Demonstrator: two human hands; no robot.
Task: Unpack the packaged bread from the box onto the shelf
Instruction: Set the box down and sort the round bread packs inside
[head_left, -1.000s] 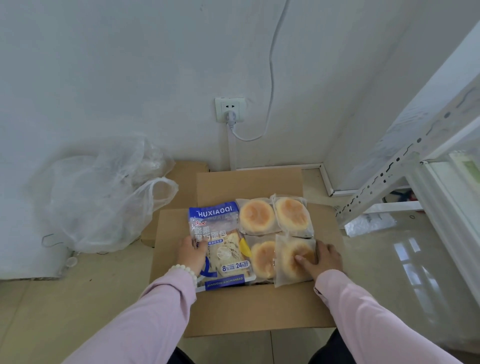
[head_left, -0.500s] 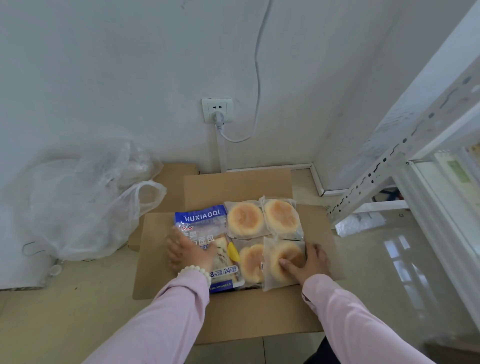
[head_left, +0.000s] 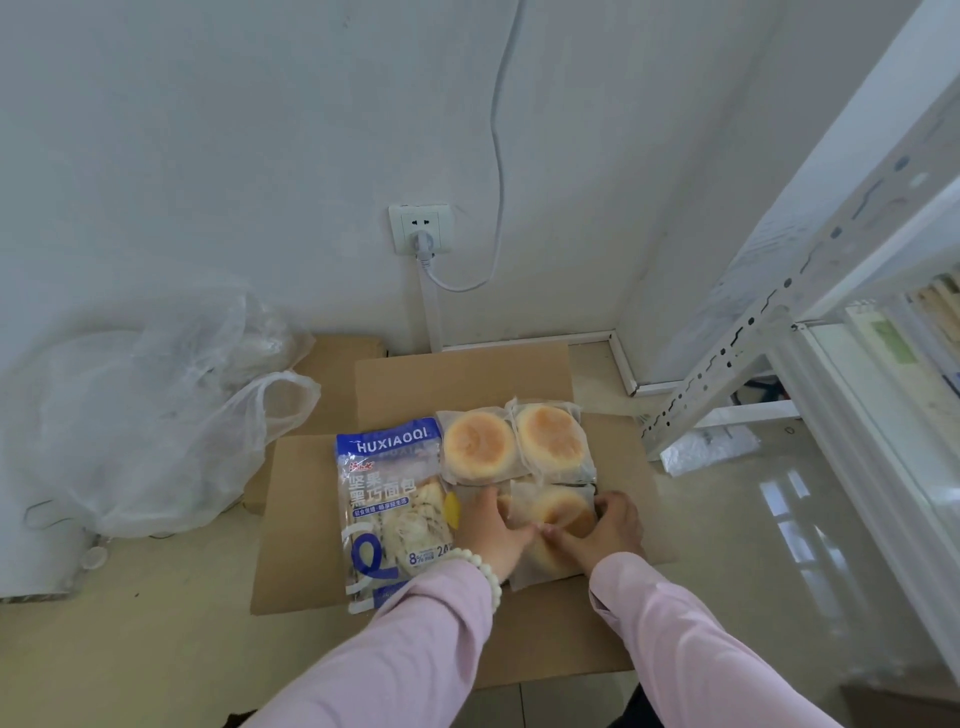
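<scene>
An open cardboard box (head_left: 613, 618) lies on the floor with its flaps spread. Inside, a blue-and-white HUXIAOQI bread bag (head_left: 387, 499) lies on the left. Two clear-wrapped round buns (head_left: 478, 441) (head_left: 550, 436) sit side by side at the far right. In front of them lies another wrapped round bun (head_left: 558, 512). My left hand (head_left: 493, 530) grips its left side and my right hand (head_left: 610, 525) grips its right side, thumbs meeting over its near edge. A white metal shelf (head_left: 810, 306) stands at the right.
A crumpled clear plastic bag (head_left: 150, 421) sits on the floor to the left of the box. A wall socket (head_left: 421, 228) with a white cable is straight ahead. A small white packet (head_left: 706, 449) lies by the shelf's foot. Glossy floor spreads to the right.
My left hand left the blue bread bag and moved right onto the near wrapped bun. My right hand stayed on that bun. Both hands now hold it.
</scene>
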